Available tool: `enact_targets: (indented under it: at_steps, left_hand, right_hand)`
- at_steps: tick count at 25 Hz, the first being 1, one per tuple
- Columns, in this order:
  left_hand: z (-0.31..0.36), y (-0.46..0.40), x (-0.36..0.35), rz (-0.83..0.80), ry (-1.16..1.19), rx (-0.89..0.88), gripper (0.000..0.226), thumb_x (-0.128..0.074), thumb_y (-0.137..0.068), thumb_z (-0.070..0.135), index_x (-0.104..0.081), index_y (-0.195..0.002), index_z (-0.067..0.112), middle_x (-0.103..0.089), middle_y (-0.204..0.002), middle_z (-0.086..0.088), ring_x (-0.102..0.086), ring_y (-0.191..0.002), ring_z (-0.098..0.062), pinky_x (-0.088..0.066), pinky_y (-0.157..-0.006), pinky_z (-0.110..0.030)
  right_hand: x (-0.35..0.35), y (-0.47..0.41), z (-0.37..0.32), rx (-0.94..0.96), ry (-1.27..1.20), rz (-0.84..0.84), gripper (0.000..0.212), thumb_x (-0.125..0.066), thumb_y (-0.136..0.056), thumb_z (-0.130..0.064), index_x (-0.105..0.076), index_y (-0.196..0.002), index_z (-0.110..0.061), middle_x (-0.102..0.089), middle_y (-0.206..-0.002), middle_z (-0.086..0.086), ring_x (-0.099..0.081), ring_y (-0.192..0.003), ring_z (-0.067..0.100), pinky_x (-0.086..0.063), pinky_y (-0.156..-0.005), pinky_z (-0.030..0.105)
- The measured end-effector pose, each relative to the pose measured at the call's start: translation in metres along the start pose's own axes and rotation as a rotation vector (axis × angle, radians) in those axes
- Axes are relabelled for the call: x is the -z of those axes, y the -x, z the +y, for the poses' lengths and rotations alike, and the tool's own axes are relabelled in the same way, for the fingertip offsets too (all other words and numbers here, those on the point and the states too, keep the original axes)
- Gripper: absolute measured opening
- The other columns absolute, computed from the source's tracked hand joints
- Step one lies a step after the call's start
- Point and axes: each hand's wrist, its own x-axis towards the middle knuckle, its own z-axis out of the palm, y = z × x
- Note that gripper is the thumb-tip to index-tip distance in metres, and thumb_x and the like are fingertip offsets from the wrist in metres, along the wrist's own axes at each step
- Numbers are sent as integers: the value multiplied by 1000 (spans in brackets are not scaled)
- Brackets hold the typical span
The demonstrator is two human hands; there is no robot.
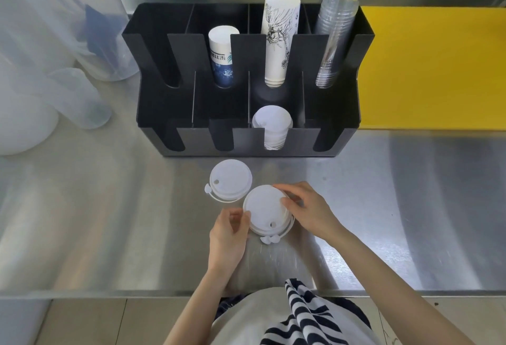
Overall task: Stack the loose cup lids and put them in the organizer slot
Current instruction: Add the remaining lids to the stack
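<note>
A small stack of lids is being gripped at its rim by the left hand at 8 o'clock and the right hand at 3 o'clock, while a loose lid is lying at 11 o'clock, before the organizer.

Bright, even daylight fills the scene; broad glare streaks sweep across the steel bench. Shadows are soft. Wide-angle distortion bends the edges, and the left-side containers look hazy.
</note>
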Motion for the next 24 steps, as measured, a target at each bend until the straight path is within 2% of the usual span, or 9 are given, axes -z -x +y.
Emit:
enact_targets:
  at_steps: [5,7,9,12,14,16,20,22,24]
  left_hand:
    - [4,-8,2,8,-47,-13,5,-52,-87,27,-54,-89,23,-65,-98,-3,-64,-91,-29,-49,-90,-41]
    - [5,-9,1,4,-61,-27,5,-51,-87,25,-55,-89,22,-65,-99,-5,-64,-90,-29,-49,-90,-44]
    - [3,-12,-1,9,-99,-64,11,-51,-88,24,-58,-93,17,-64,-101,-8,-62,-89,-28,-49,-87,-41]
    - [1,-14,-5,39,-194,-177,17,-51,-88,21,-60,-97,10,-62,-100,-7,-57,-84,-20,-38,-74,-21]
    - [1,-16,-6,56,-242,-243,17,-51,-88,20,-59,-98,9,-61,-99,-6,-56,-82,-18,-33,-67,-16]
    - [0,-18,-5,58,-288,-285,17,-51,-88,21,-58,-98,9,-61,-101,-6,-59,-86,-22,-37,-69,-21]
    - [4,-23,1,76,-383,-324,20,-51,-88,26,-58,-100,12,-63,-105,-6,-61,-89,-27,-46,-72,-32]
    - [8,-25,5,109,-409,-357,22,-53,-87,26,-57,-105,14,-63,-107,-6,-60,-91,-27,-44,-70,-31]
    - [13,-30,12,152,-436,-390,28,-54,-86,25,-54,-112,15,-60,-113,-6,-56,-99,-28,-44,-74,-34]
  right_hand:
    - [-2,1,0,-32,-12,51,28,-54,-86,-17,-59,-112,-27,-52,-104,-3,-54,-89,11,-36,-75,7]
    - [-4,2,1,-46,-24,64,28,-55,-85,-15,-59,-111,-24,-51,-104,-2,-54,-88,10,-36,-68,-2]
    - [-5,2,2,-55,-25,86,27,-57,-84,-14,-60,-109,-22,-50,-103,-1,-54,-85,11,-34,-68,-7]
    - [-8,3,4,-96,-9,106,26,-57,-83,-15,-60,-109,-22,-50,-107,4,-55,-85,12,-36,-78,6]
    - [-9,3,5,-97,-15,103,26,-57,-84,-15,-59,-108,-20,-55,-108,7,-55,-84,12,-33,-75,5]
    - [-8,3,6,-92,1,95,25,-57,-83,-15,-59,-108,-20,-57,-109,8,-54,-84,12,-34,-74,6]
    - [-7,-2,-1,-72,57,88,26,-57,-83,-17,-58,-108,-19,-57,-112,9,-58,-95,19,-42,-87,22]
    - [-6,-8,-9,-47,83,110,27,-55,-85,-21,-57,-111,-18,-57,-116,6,-56,-104,20,-40,-89,23]
    - [-6,-18,-21,-15,117,92,32,-52,-86,-23,-54,-118,-18,-56,-125,4,-53,-112,20,-35,-89,22]
